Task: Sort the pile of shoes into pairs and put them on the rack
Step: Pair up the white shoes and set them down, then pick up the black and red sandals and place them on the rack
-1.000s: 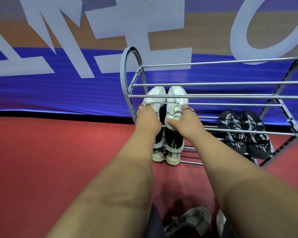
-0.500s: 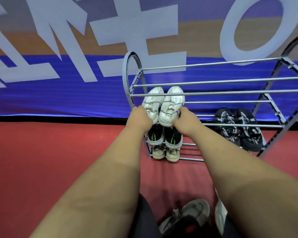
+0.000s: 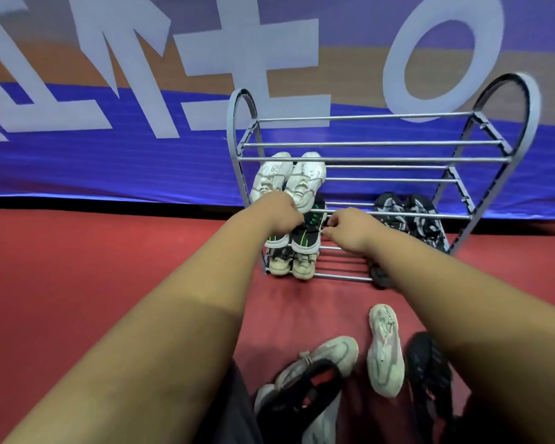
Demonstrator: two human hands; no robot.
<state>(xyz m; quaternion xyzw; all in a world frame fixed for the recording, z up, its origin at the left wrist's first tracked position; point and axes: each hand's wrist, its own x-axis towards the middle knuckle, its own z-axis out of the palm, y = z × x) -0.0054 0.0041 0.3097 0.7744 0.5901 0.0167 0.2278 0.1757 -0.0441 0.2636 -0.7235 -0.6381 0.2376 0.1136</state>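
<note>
two hands at the left end of the shoe rack

the left hand is at the heels of the white shoes, its back to the camera and its fingers curled under. it hides the heel of the left shoe, and i cannot tell whether it grips that shoe or only touches it. the right hand is just beside it, apart from the white pair, over a front rail of the rack. its fingers are loosely curled and nothing shows in them.

the white shoes stand side by side at the left end of a middle shelf, toes toward the back, under the upper rails. on the shelf below, at the same end, is a pair of black shoes with green stripes. under them, on the lowest rails, is a pair of beige shoes. at the right end of the rack a pair of black patterned shoes sits together, well apart from the three stacked pairs.

the rack stands on a red floor against a blue banner with large white letters. near the bottom edge of the view, between the forearms, loose shoes lie on the floor: a grey shoe, a pale shoe just beside it, and a black shoe to its right, partly hidden by the right arm.
</note>
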